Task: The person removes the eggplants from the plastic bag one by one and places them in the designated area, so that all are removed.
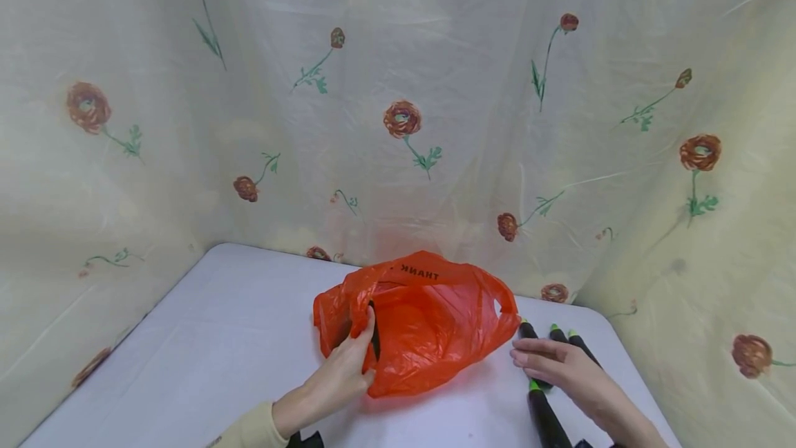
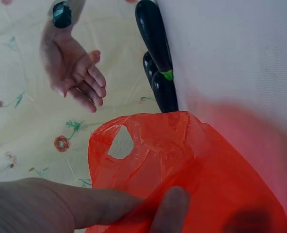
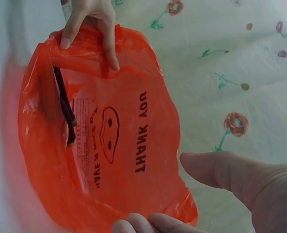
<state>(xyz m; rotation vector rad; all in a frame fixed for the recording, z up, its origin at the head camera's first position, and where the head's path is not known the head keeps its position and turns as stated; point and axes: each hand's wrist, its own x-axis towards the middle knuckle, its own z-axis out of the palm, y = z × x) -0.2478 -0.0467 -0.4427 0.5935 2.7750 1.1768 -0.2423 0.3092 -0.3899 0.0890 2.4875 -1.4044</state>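
Note:
A red plastic bag (image 1: 429, 323) with printed lettering lies on the table, its mouth spread. My left hand (image 1: 338, 368) grips the left part of the rim, thumb and fingers on either side of the film in the right wrist view. Inside the bag, slim dark things (image 3: 66, 109) show in that view; their kind is unclear. My right hand (image 1: 566, 368) is held over the right side, fingers fairly straight and holding nothing, close to the bag's handle loop (image 1: 506, 306). Below and beside it lie several dark eggplants (image 1: 547, 417) with green ends.
The white table (image 1: 249, 310) has rounded far corners. A pale sheet with a flower print (image 1: 398, 40) hangs behind it and along both sides. In the left wrist view, eggplants (image 2: 153, 36) lie beyond the bag near a table edge.

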